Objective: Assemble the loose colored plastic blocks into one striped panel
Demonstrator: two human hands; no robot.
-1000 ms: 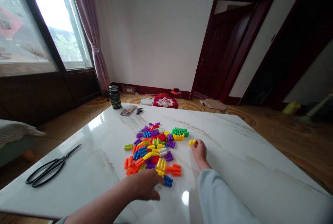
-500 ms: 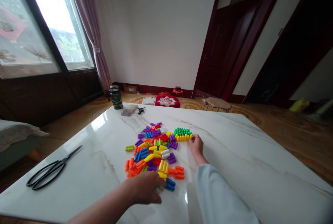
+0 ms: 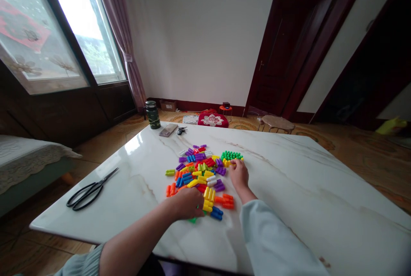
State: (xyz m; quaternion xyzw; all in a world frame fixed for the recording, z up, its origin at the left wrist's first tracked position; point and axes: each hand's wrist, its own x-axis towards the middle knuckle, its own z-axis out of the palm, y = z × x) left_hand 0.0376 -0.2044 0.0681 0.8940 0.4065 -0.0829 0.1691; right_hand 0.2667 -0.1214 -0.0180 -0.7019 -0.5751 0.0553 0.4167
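A loose heap of colourful plastic building blocks (image 3: 199,176), shaped like joined short tubes, lies mid-table. My left hand (image 3: 189,203) is at the heap's near side, palm down, fingers closed around a green building block (image 3: 192,221) that shows only in small bits. Right beside its fingertips are yellow blocks (image 3: 209,194) and a blue block (image 3: 216,213). Beyond the heap's right side, green blocks (image 3: 231,155) stand in tight rows with a yellow row (image 3: 226,163) in front. My right hand (image 3: 239,174) pinches at this yellow row and covers part of it.
Black-handled scissors (image 3: 91,190) lie on the left of the white marbled table (image 3: 289,182). Along the far left edge are a dark green flask (image 3: 152,115), a phone (image 3: 168,130) and keys (image 3: 181,131). A round stool (image 3: 278,123) stands on the floor behind.
My left hand has closed its fingers at the heap's near side, where green now shows. My right hand has moved from the yellow row's right end onto its front. The camera view has shifted.
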